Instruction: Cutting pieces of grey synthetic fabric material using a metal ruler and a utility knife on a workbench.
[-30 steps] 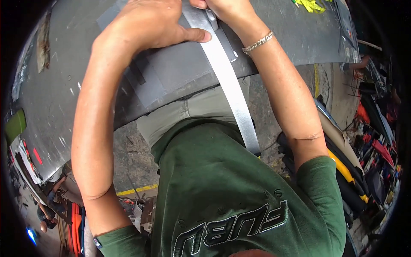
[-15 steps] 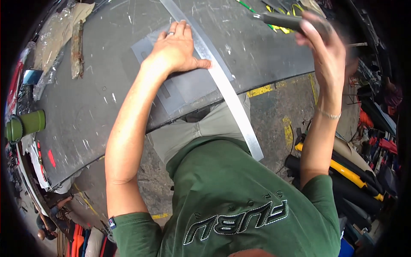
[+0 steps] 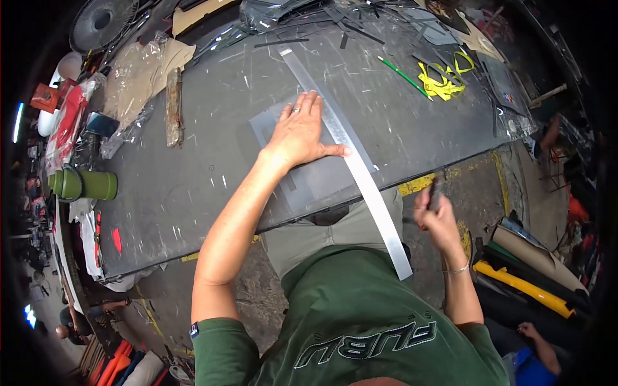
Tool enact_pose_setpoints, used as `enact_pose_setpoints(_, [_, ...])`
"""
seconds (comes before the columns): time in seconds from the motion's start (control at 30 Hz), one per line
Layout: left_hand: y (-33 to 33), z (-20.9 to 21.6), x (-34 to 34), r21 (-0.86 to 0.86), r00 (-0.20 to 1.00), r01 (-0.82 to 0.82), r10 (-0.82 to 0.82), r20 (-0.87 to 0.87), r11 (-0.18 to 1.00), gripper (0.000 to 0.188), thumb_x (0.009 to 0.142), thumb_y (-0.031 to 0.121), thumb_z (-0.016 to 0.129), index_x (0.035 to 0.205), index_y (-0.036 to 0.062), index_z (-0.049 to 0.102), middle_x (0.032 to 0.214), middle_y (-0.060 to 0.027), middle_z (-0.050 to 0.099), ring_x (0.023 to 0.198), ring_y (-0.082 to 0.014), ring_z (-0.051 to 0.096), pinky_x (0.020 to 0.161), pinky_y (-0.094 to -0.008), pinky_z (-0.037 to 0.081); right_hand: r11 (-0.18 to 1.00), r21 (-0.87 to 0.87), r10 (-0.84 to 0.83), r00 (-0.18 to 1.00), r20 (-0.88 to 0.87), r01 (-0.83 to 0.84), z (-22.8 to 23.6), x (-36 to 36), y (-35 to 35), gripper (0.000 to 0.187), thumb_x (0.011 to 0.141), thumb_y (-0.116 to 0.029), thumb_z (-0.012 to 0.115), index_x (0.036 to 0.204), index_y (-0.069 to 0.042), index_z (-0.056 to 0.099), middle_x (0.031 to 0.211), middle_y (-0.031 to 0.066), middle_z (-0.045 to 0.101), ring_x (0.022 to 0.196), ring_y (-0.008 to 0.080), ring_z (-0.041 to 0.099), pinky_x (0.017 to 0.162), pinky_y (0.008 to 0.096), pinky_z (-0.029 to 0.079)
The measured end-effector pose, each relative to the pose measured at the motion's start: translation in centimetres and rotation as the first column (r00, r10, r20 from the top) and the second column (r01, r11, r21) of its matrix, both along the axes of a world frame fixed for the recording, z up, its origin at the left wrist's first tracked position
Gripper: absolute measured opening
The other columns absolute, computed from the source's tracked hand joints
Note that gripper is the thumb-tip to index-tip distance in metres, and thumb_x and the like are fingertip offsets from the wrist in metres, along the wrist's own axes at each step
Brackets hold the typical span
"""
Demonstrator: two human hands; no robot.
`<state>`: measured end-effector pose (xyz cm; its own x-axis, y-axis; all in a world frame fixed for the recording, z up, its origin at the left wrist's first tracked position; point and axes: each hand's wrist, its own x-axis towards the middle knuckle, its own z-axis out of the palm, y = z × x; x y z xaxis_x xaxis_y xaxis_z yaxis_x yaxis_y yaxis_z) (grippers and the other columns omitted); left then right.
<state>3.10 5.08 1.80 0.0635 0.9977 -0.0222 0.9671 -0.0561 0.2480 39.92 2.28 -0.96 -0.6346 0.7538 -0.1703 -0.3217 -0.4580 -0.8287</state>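
Note:
My left hand (image 3: 299,132) lies flat with fingers stretched out on a grey translucent sheet (image 3: 315,183) that has darker slot shapes in it. Its thumb presses on a long metal ruler (image 3: 374,202), which crosses the sheet at a slant. The ruler's near end sticks out past the table edge, over my lap. Off the table edge, to the right of the ruler, my right hand (image 3: 439,222) is closed around a dark-handled utility knife (image 3: 437,187). Motion blurs the knife and fingers, and the blade cannot be made out.
The dark scratched table (image 3: 212,206) carries a green pencil (image 3: 405,77) and tangled yellow strips (image 3: 441,80) at the far right. Black offcuts (image 3: 347,26) lie along the back. To the left are a wooden stick (image 3: 174,106) and a green bottle (image 3: 96,184). Rolls (image 3: 524,289) lie right.
My right hand has swung down toward me with the knife, from over the table's far right to beside the ruler's near part. My left hand still lies flat on the ruler and sheet. The view has shifted.

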Motion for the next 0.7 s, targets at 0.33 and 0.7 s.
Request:
enact_pose_setpoints(0.33, [-3.3, 0.2, -4.6, 0.320, 0.963, 0.071, 0.019, -0.270, 0.945, 0.071, 0.092, 0.067, 0.062, 0.126, 0.0052, 0.058, 0.131, -0.0170, 0.063, 0.118, -0.0299, 0.066, 0.114, -0.0563, 0.040, 0.878, 0.447, -0.214, 0.692, 0.689, -0.173, 4.0, 0.4, -2.5, 0.018, 0.097, -0.008, 0.070, 0.101, -0.005, 0.053, 0.089, 0.0001, 0.052, 0.086, 0.0107, 0.052, 0.077, 0.0282, 0.046])
enact_pose_setpoints(0.7, [-6.1, 1.3, -3.9, 0.195, 0.973, 0.049, -0.003, -0.229, 0.980, 0.063, 0.093, 0.062, 0.063, 0.128, 0.0094, 0.064, 0.132, -0.0177, 0.061, 0.127, -0.0312, 0.059, 0.100, -0.0514, 0.048, 0.901, 0.389, -0.235, 0.536, 0.811, -0.193, 3.9, 5.0, 1.4, 0.039, 0.101, -0.020, 0.068, 0.134, -0.003, 0.055, 0.109, 0.0035, 0.058, 0.099, 0.0115, 0.052, 0.096, 0.0275, 0.044])
